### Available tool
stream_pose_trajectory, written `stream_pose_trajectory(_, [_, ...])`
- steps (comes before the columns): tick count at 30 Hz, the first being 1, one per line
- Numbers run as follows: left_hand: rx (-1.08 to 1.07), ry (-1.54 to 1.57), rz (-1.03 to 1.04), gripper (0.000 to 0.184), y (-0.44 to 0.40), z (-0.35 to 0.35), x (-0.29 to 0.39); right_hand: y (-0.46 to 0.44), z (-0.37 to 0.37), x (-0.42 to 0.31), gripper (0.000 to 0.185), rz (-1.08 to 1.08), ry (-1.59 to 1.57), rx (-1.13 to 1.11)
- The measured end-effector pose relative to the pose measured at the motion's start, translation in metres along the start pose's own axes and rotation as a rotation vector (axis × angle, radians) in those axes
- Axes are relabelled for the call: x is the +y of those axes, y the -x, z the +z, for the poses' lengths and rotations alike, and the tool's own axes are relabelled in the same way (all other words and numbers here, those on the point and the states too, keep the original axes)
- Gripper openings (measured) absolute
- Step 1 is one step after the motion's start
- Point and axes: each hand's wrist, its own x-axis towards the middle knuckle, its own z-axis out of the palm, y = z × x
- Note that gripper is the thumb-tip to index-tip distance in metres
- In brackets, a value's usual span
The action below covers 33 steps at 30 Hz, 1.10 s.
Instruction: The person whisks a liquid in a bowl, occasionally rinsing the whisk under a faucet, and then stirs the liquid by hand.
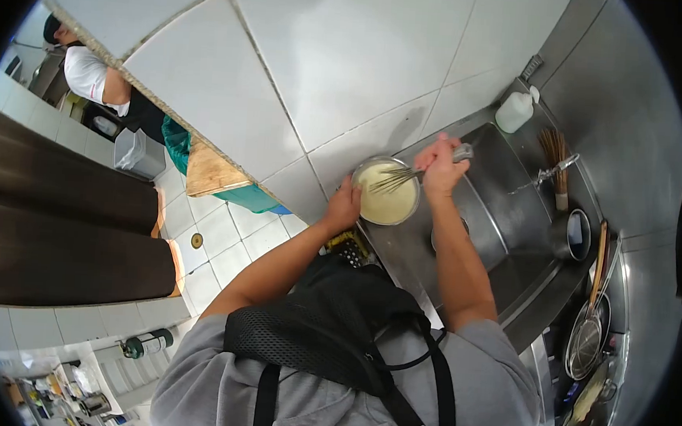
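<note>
A round metal bowl [414, 210] of pale yellow batter [384, 208] sits at the left end of the steel sink counter, close to the tiled wall. My left hand [344, 205] grips the bowl's left rim, its fingers closed around the edge. In my right hand [442, 171] is a wire whisk [394, 180], held by its metal handle, with the fingers wrapped round it. The whisk's wires reach down into the batter, and their tips are partly hidden in it.
A steel sink [506, 200] lies to the right, with a tap [556, 170], a white bottle [514, 112], a bristle brush [559, 164] and a metal pot [572, 233] around it. Strainers [585, 345] stand at the far right. Another person [99, 81] is beyond the wall at the left.
</note>
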Motion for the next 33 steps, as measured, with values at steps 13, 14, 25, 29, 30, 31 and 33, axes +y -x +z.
stream_pose_trajectory(13, [-0.016,0.075,-0.012,0.046,0.002,-0.005,0.004,-0.002,0.010,-0.016,0.033,0.122,0.142,-0.284])
stream_pose_trajectory(14, [-0.017,0.091,0.020,0.046,0.000,-0.006,0.007,-0.008,0.012,-0.017,0.033,0.009,0.256,-0.209])
stream_pose_trajectory(25, [0.021,0.073,-0.015,0.043,-0.001,0.001,0.009,0.003,-0.001,-0.007,0.029,-0.028,0.078,-0.028])
stream_pose_trajectory(29, [0.012,0.041,-0.080,0.040,0.002,-0.007,0.014,0.020,-0.011,-0.006,0.028,0.097,-0.020,-0.148])
stream_pose_trajectory(30, [0.009,0.035,-0.085,0.040,0.004,-0.007,0.012,0.022,-0.014,-0.012,0.027,0.150,0.027,-0.292])
stream_pose_trajectory(31, [0.018,0.042,-0.066,0.040,0.002,-0.004,0.011,0.018,-0.011,-0.017,0.027,0.153,0.025,-0.286])
stream_pose_trajectory(33, [0.018,0.048,-0.043,0.040,0.002,-0.002,0.011,0.004,-0.006,-0.025,0.028,-0.050,0.210,-0.117])
